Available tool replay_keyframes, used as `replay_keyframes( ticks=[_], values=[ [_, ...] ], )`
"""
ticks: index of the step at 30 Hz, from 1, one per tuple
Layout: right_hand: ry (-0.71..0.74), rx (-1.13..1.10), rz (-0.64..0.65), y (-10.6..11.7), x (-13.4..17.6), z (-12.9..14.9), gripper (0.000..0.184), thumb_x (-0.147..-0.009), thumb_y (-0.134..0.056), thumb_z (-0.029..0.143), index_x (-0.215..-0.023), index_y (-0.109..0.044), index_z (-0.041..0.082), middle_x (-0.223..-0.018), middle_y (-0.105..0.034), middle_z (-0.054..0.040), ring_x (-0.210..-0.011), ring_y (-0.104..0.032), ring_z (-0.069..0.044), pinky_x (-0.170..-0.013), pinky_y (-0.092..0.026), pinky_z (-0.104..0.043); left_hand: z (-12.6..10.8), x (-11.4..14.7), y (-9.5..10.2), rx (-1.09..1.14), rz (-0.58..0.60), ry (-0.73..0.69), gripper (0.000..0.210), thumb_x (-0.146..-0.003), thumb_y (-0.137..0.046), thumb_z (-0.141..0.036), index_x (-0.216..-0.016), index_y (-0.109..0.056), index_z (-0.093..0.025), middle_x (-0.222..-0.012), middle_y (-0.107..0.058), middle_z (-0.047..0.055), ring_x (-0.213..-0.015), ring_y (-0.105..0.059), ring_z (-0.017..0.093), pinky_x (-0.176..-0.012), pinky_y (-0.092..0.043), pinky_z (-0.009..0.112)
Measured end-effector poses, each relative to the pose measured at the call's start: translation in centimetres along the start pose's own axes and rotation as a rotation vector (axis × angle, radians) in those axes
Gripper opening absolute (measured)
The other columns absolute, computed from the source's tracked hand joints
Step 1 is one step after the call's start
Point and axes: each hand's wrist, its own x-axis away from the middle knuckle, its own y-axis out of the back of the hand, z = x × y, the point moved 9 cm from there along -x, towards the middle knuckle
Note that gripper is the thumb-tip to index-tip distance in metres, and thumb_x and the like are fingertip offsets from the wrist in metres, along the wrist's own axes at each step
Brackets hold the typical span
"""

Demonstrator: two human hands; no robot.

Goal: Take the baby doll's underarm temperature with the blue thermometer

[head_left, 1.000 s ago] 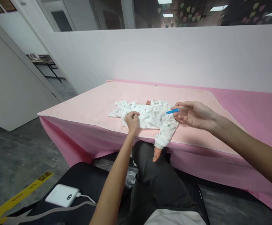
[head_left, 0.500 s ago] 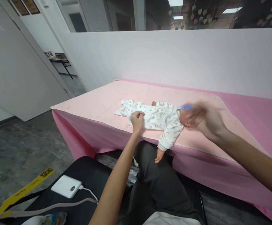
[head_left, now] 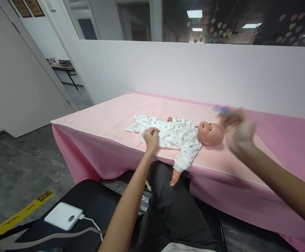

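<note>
A baby doll [head_left: 210, 134] lies on its back in a white patterned sleepsuit [head_left: 180, 134], its head toward the right and its near arm hanging over the table edge. My left hand [head_left: 151, 137] rests closed on the doll's lower body, fingers curled; whatever may be inside them is hidden. Just past the doll's head, my right hand [head_left: 238, 127] is raised and smeared by motion. A small blue object [head_left: 222, 110] shows blurred at its fingertips, its kind unclear.
Pink cloth [head_left: 94, 115] covers the table, which stands against a white wall [head_left: 194, 70]. A white power bank [head_left: 63, 216] with a cable lies on a black chair [head_left: 89, 199] at the lower left. A door [head_left: 18, 70] stands at the left.
My right hand, with the blue object, has moved away from the doll's face, up and to the right. The doll's face is now uncovered. My left hand stays on the doll; the view has shifted slightly.
</note>
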Motion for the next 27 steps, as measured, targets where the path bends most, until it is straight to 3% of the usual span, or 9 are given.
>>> replay_keyframes(
  ticks=[3, 6, 7, 10, 14, 16, 18, 23, 27],
  values=[
    [-0.06, -0.077, 0.088, -1.3, 1.5, -0.1, 0.018, -0.076, -0.056, 0.028, -0.061, -0.056, 0.019, -0.063, -0.064, -0.0031, -0.052, -0.058, -0.013, -0.046, -0.05, -0.026, 0.0, 0.0, 0.0, 0.008, -0.001, 0.005, 0.022, -0.07, -0.041, -0.015, -0.057, -0.057, -0.023, -0.07, -0.064, 0.0, -0.084, -0.056, 0.02, -0.082, -0.038, 0.034],
    [0.052, -0.327, -0.048, -0.8, 2.1, 0.9, 0.025, -0.084, -0.042, 0.032, -0.071, -0.06, 0.02, -0.065, -0.064, -0.001, -0.045, -0.054, -0.008, -0.043, -0.048, -0.021, -0.1, 0.0, 0.2, 0.01, -0.01, 0.003, 0.022, -0.07, -0.041, -0.014, -0.057, -0.057, -0.023, -0.071, -0.064, 0.0, -0.084, -0.056, 0.02, -0.083, -0.038, 0.034],
    [-0.024, -0.373, -0.025, -1.3, 1.8, 0.1, 0.026, -0.085, -0.041, 0.031, -0.074, -0.06, 0.019, -0.063, -0.063, -0.0009, -0.043, -0.053, -0.008, -0.042, -0.047, -0.02, -0.2, 0.0, 0.2, 0.006, -0.008, 0.003, 0.022, -0.07, -0.041, -0.014, -0.056, -0.057, -0.023, -0.071, -0.064, 0.0, -0.084, -0.056, 0.019, -0.083, -0.038, 0.034],
    [-0.615, -0.394, 0.317, -4.7, 1.2, -4.7, 0.015, -0.081, -0.046, 0.015, -0.079, -0.061, 0.013, -0.063, -0.065, -0.0053, -0.049, -0.058, -0.011, -0.045, -0.05, -0.02, -0.1, 0.0, 0.1, -0.01, 0.003, 0.009, 0.022, -0.069, -0.041, -0.014, -0.057, -0.057, -0.022, -0.071, -0.064, -0.001, -0.083, -0.056, 0.019, -0.083, -0.039, 0.033],
    [-0.479, -1.074, 0.042, -1.6, -3.0, -4.0, 0.031, -0.085, -0.037, 0.019, -0.067, -0.062, 0.018, -0.056, -0.065, 0.0018, -0.047, -0.057, -0.006, -0.042, -0.047, -0.012, 0.2, -0.1, 0.1, 0.002, 0.005, 0.0, 0.022, -0.069, -0.04, -0.015, -0.058, -0.058, -0.022, -0.071, -0.064, -0.001, -0.081, -0.057, 0.018, -0.082, -0.04, 0.031],
    [-0.689, -1.336, 0.068, -2.5, -1.6, -5.1, 0.033, -0.085, -0.039, 0.027, -0.064, -0.062, 0.016, -0.053, -0.064, 0.0025, -0.044, -0.056, -0.006, -0.043, -0.05, -0.016, 0.3, -0.1, 0.1, 0.009, 0.009, -0.003, 0.022, -0.069, -0.04, -0.015, -0.059, -0.058, -0.022, -0.071, -0.064, -0.001, -0.081, -0.057, 0.018, -0.081, -0.041, 0.031],
    [-0.873, -1.221, 0.118, -3.1, 1.2, -6.6, 0.03, -0.085, -0.041, 0.023, -0.066, -0.062, 0.013, -0.057, -0.066, -0.0008, -0.045, -0.057, -0.008, -0.046, -0.052, -0.021, 0.4, -0.1, 0.1, 0.015, 0.01, 0.0, 0.022, -0.069, -0.04, -0.016, -0.059, -0.058, -0.022, -0.071, -0.064, -0.001, -0.081, -0.057, 0.018, -0.081, -0.041, 0.031],
    [-0.322, -0.596, -0.149, 1.0, 1.0, -5.9, 0.03, -0.086, -0.04, 0.02, -0.061, -0.058, 0.018, -0.054, -0.064, -0.0019, -0.04, -0.055, -0.008, -0.042, -0.047, -0.019, 0.5, -0.1, 0.1, 0.015, -0.009, 0.004, 0.022, -0.069, -0.041, -0.015, -0.059, -0.059, -0.022, -0.071, -0.064, -0.001, -0.081, -0.057, 0.018, -0.083, -0.04, 0.032],
    [-0.518, -0.324, 0.219, -2.3, -1.6, -6.5, 0.016, -0.078, -0.049, 0.014, -0.065, -0.059, 0.014, -0.053, -0.062, -0.0029, -0.041, -0.053, -0.01, -0.041, -0.046, -0.021, 0.2, -0.1, 0.2, 0.005, -0.012, -0.002, 0.022, -0.069, -0.041, -0.016, -0.058, -0.058, -0.022, -0.071, -0.064, 0.0, -0.082, -0.056, 0.019, -0.082, -0.04, 0.033]
  ],
)
